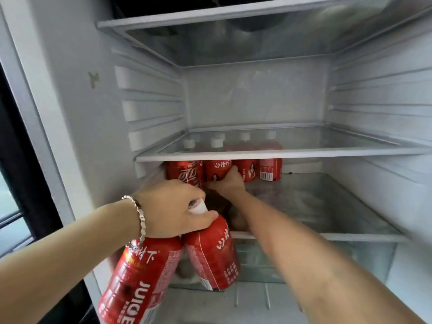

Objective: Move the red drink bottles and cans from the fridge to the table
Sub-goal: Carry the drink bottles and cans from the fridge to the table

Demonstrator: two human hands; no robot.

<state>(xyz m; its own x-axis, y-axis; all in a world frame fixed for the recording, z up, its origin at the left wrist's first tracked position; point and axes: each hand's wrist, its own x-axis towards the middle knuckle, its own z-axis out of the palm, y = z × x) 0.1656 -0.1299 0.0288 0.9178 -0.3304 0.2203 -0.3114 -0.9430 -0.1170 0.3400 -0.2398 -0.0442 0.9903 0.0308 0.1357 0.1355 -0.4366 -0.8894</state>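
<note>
My left hand (171,208) grips two red juice bottles by their necks in front of the fridge: one (135,279) hangs down at the lower left, the other (211,251) beside it with its white cap showing. My right hand (228,182) reaches deep onto the lower glass shelf (327,206) and its fingers curl round a red bottle (217,169) in the back row. Beside that bottle stand a red bottle with large white script (184,171) on the left and two more red bottles (249,170) (271,168) on the right.
A glass shelf (304,152) lies just above the bottles' caps, leaving little headroom. Another glass shelf (210,17) sits higher up. The fridge's left wall (77,101) is close to my left arm. A clear drawer (257,265) lies below.
</note>
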